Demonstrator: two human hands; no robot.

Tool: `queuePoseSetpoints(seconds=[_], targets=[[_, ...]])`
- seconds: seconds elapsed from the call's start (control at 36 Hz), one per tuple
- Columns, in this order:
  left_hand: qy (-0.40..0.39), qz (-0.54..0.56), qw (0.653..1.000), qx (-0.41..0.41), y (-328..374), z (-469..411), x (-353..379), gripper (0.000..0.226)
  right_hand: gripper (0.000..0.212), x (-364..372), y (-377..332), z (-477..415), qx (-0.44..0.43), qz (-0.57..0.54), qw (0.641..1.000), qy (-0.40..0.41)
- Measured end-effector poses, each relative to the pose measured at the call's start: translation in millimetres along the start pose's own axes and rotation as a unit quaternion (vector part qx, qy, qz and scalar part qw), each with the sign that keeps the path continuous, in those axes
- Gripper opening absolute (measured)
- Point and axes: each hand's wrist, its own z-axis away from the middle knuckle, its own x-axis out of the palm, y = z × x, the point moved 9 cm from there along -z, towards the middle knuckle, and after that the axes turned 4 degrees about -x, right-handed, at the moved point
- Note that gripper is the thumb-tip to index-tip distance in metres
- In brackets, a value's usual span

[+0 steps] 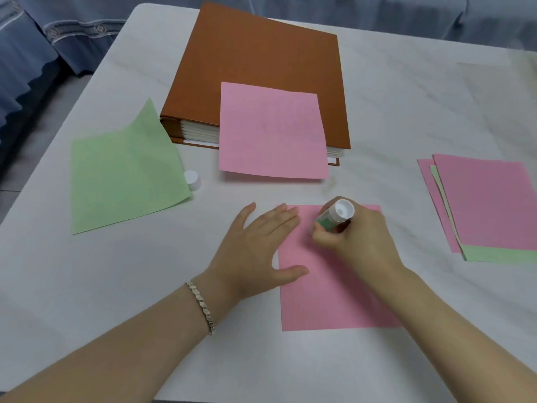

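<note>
R hand (359, 242) grips glue stick (334, 217), tip on pink paper (325, 301); L hand (255, 245) flat, fingers straight, pressing paper's edge.

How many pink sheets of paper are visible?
4: near sheet under the left hand, second sheet on the brown album, and in the right stack the top sheet and a lower sheet. The stack may hide more.

Four pink sheets (325, 301) and two green sheets (122, 175) lie about. One brown album (261, 68), one glue stick (334, 218), one white cap (192, 179)
</note>
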Motion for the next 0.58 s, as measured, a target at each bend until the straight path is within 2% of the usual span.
queuePoseSetpoints(seconds=[0.42, 0.5, 0.58], targets=[[-0.004, -0.017, 1.0, 0.003, 0, 0, 0, 0.075, 0.014, -53, 53, 8, 0.06, -0.005, 0.996, 0.068], [-0.004, -0.018, 1.0, 0.005, 0, 0, 0, 0.076, 0.016, -58, 44, 6, 0.041, -0.036, 0.994, 0.095], [-0.007, -0.02, 1.0, 0.002, 0, 0, 2, 0.077, 0.017, -45, 25, 2, 0.015, -0.051, 0.996, 0.076]])
